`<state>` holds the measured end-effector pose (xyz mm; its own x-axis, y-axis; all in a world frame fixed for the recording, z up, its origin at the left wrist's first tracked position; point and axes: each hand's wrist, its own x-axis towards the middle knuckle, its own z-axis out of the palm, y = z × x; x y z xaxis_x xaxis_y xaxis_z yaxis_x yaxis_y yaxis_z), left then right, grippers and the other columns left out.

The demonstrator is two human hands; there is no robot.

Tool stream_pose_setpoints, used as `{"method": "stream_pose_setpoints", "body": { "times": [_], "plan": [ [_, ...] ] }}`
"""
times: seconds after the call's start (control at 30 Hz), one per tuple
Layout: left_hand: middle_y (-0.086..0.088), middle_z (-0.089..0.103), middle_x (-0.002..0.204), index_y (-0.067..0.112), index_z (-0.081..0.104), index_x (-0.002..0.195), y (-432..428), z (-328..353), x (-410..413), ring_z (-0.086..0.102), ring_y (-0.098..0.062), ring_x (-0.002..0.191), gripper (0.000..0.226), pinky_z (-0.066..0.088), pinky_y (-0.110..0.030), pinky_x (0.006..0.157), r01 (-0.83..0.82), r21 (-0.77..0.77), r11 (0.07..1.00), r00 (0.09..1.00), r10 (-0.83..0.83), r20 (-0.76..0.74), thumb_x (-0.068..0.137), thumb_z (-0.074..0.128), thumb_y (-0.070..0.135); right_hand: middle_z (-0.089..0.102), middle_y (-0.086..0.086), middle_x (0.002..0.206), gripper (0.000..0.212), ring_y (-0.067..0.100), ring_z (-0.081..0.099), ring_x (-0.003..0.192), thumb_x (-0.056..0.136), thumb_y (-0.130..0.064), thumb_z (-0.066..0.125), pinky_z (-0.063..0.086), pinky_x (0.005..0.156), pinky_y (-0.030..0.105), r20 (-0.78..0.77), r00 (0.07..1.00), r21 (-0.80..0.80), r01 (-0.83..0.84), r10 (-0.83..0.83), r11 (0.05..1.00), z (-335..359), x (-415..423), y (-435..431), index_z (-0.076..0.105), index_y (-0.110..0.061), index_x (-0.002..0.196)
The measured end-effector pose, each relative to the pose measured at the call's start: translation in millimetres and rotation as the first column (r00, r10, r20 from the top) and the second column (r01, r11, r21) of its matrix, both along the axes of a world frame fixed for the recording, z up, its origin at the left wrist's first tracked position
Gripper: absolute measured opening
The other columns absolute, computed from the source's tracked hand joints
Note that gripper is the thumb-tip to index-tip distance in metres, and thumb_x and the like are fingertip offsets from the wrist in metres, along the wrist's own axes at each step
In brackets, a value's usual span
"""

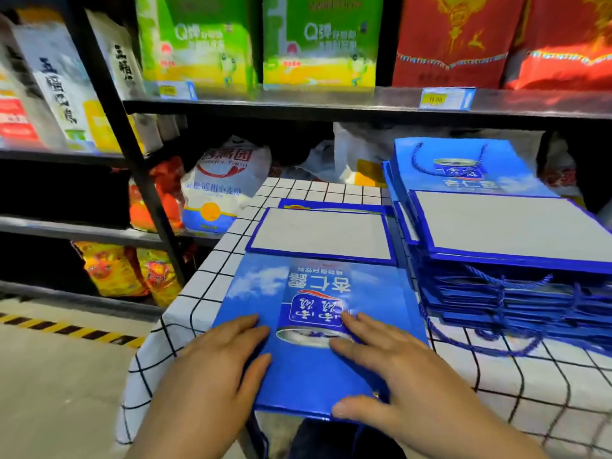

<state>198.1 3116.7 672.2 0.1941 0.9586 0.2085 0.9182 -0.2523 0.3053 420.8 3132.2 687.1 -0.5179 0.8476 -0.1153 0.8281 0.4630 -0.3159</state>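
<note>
Pressing down with straight, spread fingers of the left hand (215, 366) and the right hand (390, 366), pinching nothing, on the near end of a flattened blue paper gift bag (308, 286) printed with a can and clouds. Lying lengthwise away from the body on the white black-checked tablecloth (205, 270), grey folded base farthest, both hands equally near. Just to the right, a stack of matching blue paper bags (496, 283).
</note>
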Motion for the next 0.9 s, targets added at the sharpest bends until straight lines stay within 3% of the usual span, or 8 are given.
{"method": "stream_pose_setpoints", "body": {
  "times": [0.07, 0.2, 0.37, 0.43, 0.53, 0.6, 0.7, 0.9],
  "plan": [
    [0.011, 0.071, 0.089, 0.03, 0.07, 0.092, -4.7, -5.1, -11.2, 0.069, -0.008, 0.073, 0.036, 0.053, -0.021, 0.055, -0.011, 0.043, 0.999, 1.0, 0.012, -0.026, 0.077, 0.038, 0.038, -0.018, -0.029, 0.139, 0.097, -0.007, -0.011, 0.135, 0.048, -0.09, 0.015, 0.0, 0.115, 0.023, 0.066, 0.998, 0.029, -0.012, 0.011, 1.0, 0.5, -2.0, -3.6, 0.018, -0.052, 0.138],
    [0.011, 0.065, 0.064, 0.034, 0.065, 0.086, -9.1, 1.0, -20.4, 0.064, -0.013, 0.051, 0.028, 0.04, -0.019, 0.034, -0.034, 0.122, 0.992, 0.995, 0.044, -0.086, 0.068, 0.045, 0.026, 0.058, -0.013, 0.126, 0.077, 0.004, 0.059, 0.11, 0.079, -0.078, 0.001, 0.049, 0.084, 0.025, 0.186, 0.979, 0.161, 0.048, -0.078, 0.986, -8.9, -7.1, -1.5, 0.061, -0.043, 0.113],
    [0.019, 0.053, 0.054, 0.047, 0.053, 0.083, -14.8, 27.7, -7.6, 0.054, -0.002, 0.055, 0.027, 0.033, -0.013, 0.052, -0.161, -0.076, 0.984, 0.982, 0.168, 0.085, 0.084, 0.063, 0.022, 0.03, -0.013, 0.146, 0.087, 0.003, 0.033, 0.132, 0.069, -0.084, -0.006, 0.029, 0.104, 0.028, 0.135, 0.987, 0.113, 0.069, -0.084, 0.991, -6.9, -10.3, 2.1, 0.046, -0.046, 0.128],
    [0.011, 0.055, 0.051, 0.04, 0.06, 0.086, -16.1, 32.0, 0.5, 0.051, -0.001, 0.05, 0.019, 0.038, -0.014, 0.05, -0.119, -0.16, 0.98, 0.84, 0.185, 0.51, 0.083, 0.064, 0.021, -0.016, -0.022, 0.142, 0.11, -0.004, -0.016, 0.13, 0.043, -0.089, -0.016, -0.006, 0.108, 0.024, 0.064, 0.996, 0.133, 0.058, -0.067, 0.989, -10.0, -9.5, 3.5, 0.014, -0.048, 0.141],
    [-0.001, 0.07, 0.069, 0.026, 0.075, 0.087, -22.2, 53.7, 19.4, 0.063, -0.01, 0.054, 0.024, 0.046, -0.017, 0.048, 0.197, -0.254, 0.947, 0.388, 0.162, 0.907, 0.063, 0.076, 0.022, -0.015, -0.028, 0.14, 0.112, -0.008, -0.016, 0.128, 0.039, -0.091, -0.009, -0.009, 0.11, 0.022, -0.038, 0.998, 0.098, 0.046, -0.042, 0.994, -15.9, -8.6, 8.6, 0.015, -0.048, 0.14],
    [0.002, 0.073, 0.09, 0.032, 0.073, 0.09, -20.1, 57.9, 33.3, 0.07, -0.014, 0.071, 0.035, 0.05, -0.018, 0.054, 0.329, -0.194, 0.924, 0.269, 0.105, 0.957, 0.056, 0.069, 0.029, 0.031, -0.026, 0.143, 0.09, -0.002, 0.023, 0.136, 0.052, -0.092, 0.026, 0.019, 0.113, 0.025, -0.416, 0.902, -0.043, 0.104, -0.112, 0.994, -13.6, -8.8, 4.1, 0.047, -0.045, 0.126],
    [0.008, 0.071, 0.1, 0.029, 0.072, 0.094, -10.0, 59.2, 51.8, 0.07, -0.013, 0.085, 0.031, 0.052, -0.021, 0.057, 0.278, -0.169, 0.946, 0.202, 0.115, 0.973, 0.067, 0.062, 0.019, 0.071, -0.003, 0.089, 0.052, 0.007, 0.065, 0.087, 0.063, -0.065, 0.052, 0.046, 0.078, 0.013, -0.811, 0.496, -0.344, 0.022, -0.309, 0.939, -3.6, 4.3, -6.8, 0.073, -0.024, 0.088],
    [0.0, 0.07, 0.104, 0.014, 0.066, 0.101, 10.0, 67.6, 72.3, 0.07, -0.014, 0.085, 0.026, 0.053, -0.022, 0.054, 0.243, -0.161, 0.957, 0.008, 0.164, 0.986, 0.078, 0.061, 0.004, 0.056, -0.006, 0.05, 0.025, 0.003, 0.047, 0.05, 0.066, -0.041, 0.061, 0.037, 0.053, 0.012, -0.695, 0.636, -0.443, -0.013, -0.334, 0.897, 18.0, 3.6, -24.4, 0.069, -0.019, 0.059]
  ]
}}
